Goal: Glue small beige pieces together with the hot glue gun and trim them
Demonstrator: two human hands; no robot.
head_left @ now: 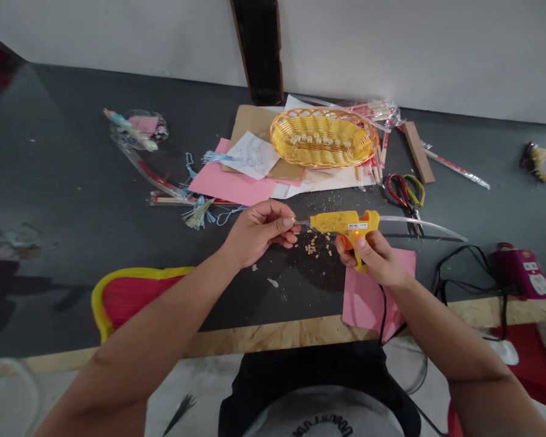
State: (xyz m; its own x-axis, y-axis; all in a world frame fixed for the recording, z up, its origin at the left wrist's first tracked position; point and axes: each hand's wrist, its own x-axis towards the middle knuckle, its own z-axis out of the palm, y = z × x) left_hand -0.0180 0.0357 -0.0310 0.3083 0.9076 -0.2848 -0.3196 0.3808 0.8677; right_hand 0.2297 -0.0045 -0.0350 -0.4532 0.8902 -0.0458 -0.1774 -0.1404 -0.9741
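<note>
My right hand [368,252] grips a yellow glue gun [341,223] by its handle, its orange light lit and a clear glue stick [423,223] trailing from the back. The gun's nozzle points left. At the nozzle tip, my left hand [266,227] pinches something too small to make out between thumb and fingers. Small tan pieces [313,246] lie scattered on the dark table below the gun. Behind the hands, a yellow woven basket [323,152] holds a row of small pale pieces [321,141].
Pink paper [234,182] and blue tassels lie behind my left hand. Pliers and scissors [404,191] rest beside a wooden block [418,152]. Another pink sheet [364,297] is under my right wrist. A black cord hangs over the table edge; a purple box [523,273] sits right.
</note>
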